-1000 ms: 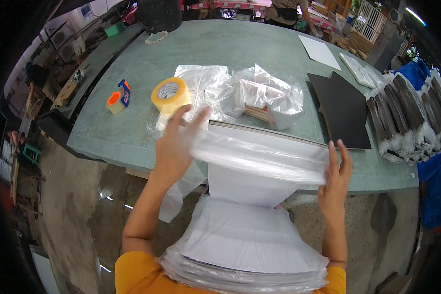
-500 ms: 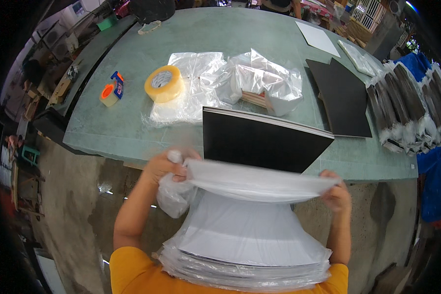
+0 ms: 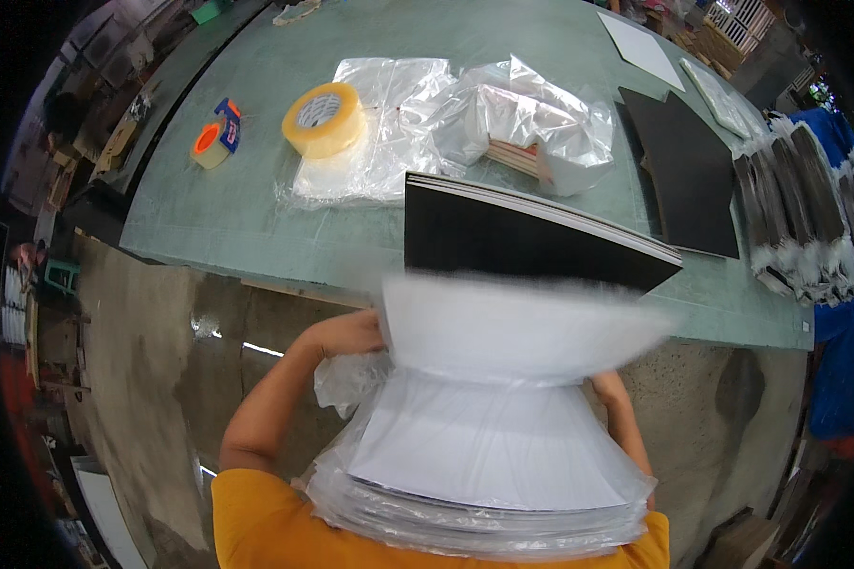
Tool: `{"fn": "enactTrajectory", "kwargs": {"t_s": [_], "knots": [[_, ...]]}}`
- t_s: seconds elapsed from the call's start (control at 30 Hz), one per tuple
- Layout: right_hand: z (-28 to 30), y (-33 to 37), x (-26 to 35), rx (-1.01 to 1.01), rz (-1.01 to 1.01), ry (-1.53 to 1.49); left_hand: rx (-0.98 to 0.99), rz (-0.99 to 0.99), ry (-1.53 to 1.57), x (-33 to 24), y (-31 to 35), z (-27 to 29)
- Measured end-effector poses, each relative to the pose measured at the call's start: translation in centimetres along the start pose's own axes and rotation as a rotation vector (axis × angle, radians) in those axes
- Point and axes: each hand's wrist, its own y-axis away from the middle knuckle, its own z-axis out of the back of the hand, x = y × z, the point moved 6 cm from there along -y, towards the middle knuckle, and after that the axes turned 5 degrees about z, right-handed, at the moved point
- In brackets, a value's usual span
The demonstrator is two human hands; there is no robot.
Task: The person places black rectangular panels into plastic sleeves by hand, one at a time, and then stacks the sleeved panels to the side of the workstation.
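Inward bends the left hand (image 3: pixel 347 334) beside the blurred white sheet (image 3: pixel 517 330), right forearm (image 3: pixel 621 410) angled behind; fingers hidden, grips unclear.

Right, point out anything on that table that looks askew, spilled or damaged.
The black boards on the right lie askew, their corners fanned out instead of squared up. Left of them, plastic is bunched and crumpled over a stack whose edge shows. No spill or clear damage shows.
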Motion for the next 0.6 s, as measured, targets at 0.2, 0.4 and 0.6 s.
{"fn": "enactTrajectory", "kwargs": {"t_s": [0.2, 0.4, 0.6], "knots": [[-2.7, 2.4, 3.9, 0.631, -0.048, -0.011, 0.447, -0.185, -0.09, -1.8, 1.9, -3.8], [-3.0, 1.1, 2.9, 0.382, -0.245, -0.398, 0.199, 0.12, 0.462, 5.4, -1.5, -1.7], [-3.2, -6.1, -14.1, -0.26, 0.036, 0.138, -0.177, 0.039, 0.721, 11.0, -8.9, -3.1]]}}
